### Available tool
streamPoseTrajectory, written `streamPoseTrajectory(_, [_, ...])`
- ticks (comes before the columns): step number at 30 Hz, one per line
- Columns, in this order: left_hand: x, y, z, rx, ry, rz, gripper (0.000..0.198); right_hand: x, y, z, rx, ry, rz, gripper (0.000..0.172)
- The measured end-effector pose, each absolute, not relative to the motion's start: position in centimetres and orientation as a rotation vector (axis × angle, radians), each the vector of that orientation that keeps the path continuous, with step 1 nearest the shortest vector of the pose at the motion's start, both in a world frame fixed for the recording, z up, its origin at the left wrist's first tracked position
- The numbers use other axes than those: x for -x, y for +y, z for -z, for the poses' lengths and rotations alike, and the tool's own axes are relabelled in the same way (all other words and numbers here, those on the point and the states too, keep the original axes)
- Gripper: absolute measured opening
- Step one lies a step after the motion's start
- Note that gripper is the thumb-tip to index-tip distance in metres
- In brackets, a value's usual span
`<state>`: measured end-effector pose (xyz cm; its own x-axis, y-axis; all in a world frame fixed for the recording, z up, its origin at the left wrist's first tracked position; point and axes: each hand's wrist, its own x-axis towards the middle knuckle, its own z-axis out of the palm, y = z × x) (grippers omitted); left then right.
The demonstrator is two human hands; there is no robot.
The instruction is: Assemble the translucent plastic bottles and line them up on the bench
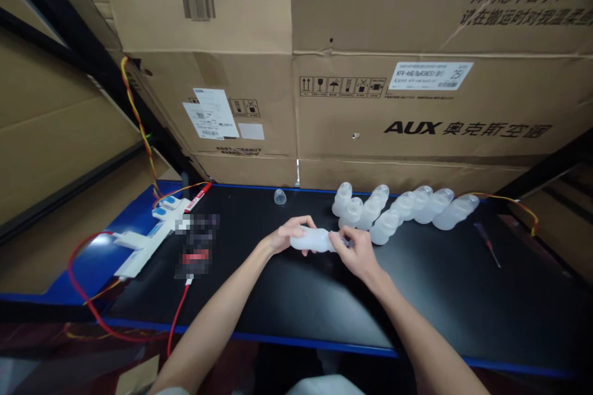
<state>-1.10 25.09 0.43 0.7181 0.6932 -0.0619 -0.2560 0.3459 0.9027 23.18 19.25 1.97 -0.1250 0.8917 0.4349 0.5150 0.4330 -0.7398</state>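
Observation:
A small translucent white plastic bottle (311, 239) lies sideways between my two hands over the black mat (287, 296). My left hand (287, 236) wraps round its base end, fingers curled over the top. My right hand (354, 253) pinches at its neck end; what the fingertips hold there is too small to make out. A loose clear cap (280, 197) sits on the mat beyond my left hand. Several more bottles of the same kind (403, 208) lie in a row behind my right hand.
Large cardboard boxes (417, 111) stand stacked along the back of the bench. At the left lie white connector parts (152, 234) with red and yellow wires (92, 308) and a blurred-out item. A small screwdriver (487, 245) rests at the right.

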Motion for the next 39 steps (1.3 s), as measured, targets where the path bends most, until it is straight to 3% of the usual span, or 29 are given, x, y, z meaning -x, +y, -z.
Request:
streamPoseTrajectory(3, [1.2, 25.0, -0.5, -1.091, 0.476, -0.596, 0.047, -23.7, 19.3, -2.2, 1.204, -1.793, -0.6, 0.067])
streamPoseTrajectory(7, [0.9, 25.1, -0.5, -1.019, 0.418, -0.754, 0.043, -24.2, 19.0, -2.7, 0.922, -1.874, -0.73, 0.068])
streamPoseTrajectory(9, [0.7, 25.1, -0.5, -0.981, 0.384, -0.799, 0.043, -24.1, 18.7, -3.0, 0.852, -1.829, -0.66, 0.059])
streamPoseTrajectory(12, [0.7, 24.9, -0.3, -0.953, 0.344, -0.755, 0.044, -23.7, 18.2, -3.5, 0.831, -1.63, -0.528, 0.023])
streamPoseTrajectory(13, [0.7, 24.9, -0.3, -0.952, 0.332, -0.723, 0.044, -23.5, 18.2, -3.7, 0.815, -1.602, -0.528, 0.03])
streamPoseTrajectory(15, [0.7, 24.8, -0.2, -0.965, 0.324, -0.67, 0.045, -23.3, 18.1, -3.8, 0.768, -1.66, -0.576, 0.061])
streamPoseTrajectory(16, [0.7, 24.8, -0.2, -0.986, 0.334, -0.661, 0.046, -23.3, 18.1, -3.8, 0.756, -1.72, -0.592, 0.067])
streamPoseTrajectory(20, [0.7, 24.9, -0.6, -1.16, 0.446, -0.711, 0.053, -23.1, 18.4, -3.3, 0.757, -1.834, -0.516, 0.06])
streamPoseTrajectory(24, [-0.2, 24.4, -0.9, -1.477, 0.609, -0.752, 0.076, -22.5, 18.7, -2.4, 0.808, -1.824, -0.446, 0.061])
streamPoseTrajectory(26, [-1.0, 23.8, -0.8, -1.714, 0.735, -0.811, 0.071, -22.3, 18.9, -2.1, 0.866, -1.808, -0.399, 0.062])
streamPoseTrajectory(28, [-1.7, 23.3, -0.5, -1.949, 0.861, -0.901, 0.055, -22.2, 19.1, -1.8, 0.94, -1.794, -0.369, 0.054])
streamPoseTrajectory(32, [-2.4, 22.8, 0.5, -2.335, 0.982, -1.103, 0.041, -22.1, 19.3, -1.4, 1.049, -1.781, -0.296, 0.014])
streamPoseTrajectory(35, [-2.5, 22.8, 1.1, -2.603, 1.016, -1.399, 0.034, -21.7, 19.0, -1.4, 1.036, -1.728, -0.207, 0.012])
streamPoseTrajectory(39, [-2.5, 22.6, 1.5, -2.756, 1.001, -1.801, 0.04, -20.8, 17.9, -1.9, 1.048, -1.589, -0.155, 0.016])
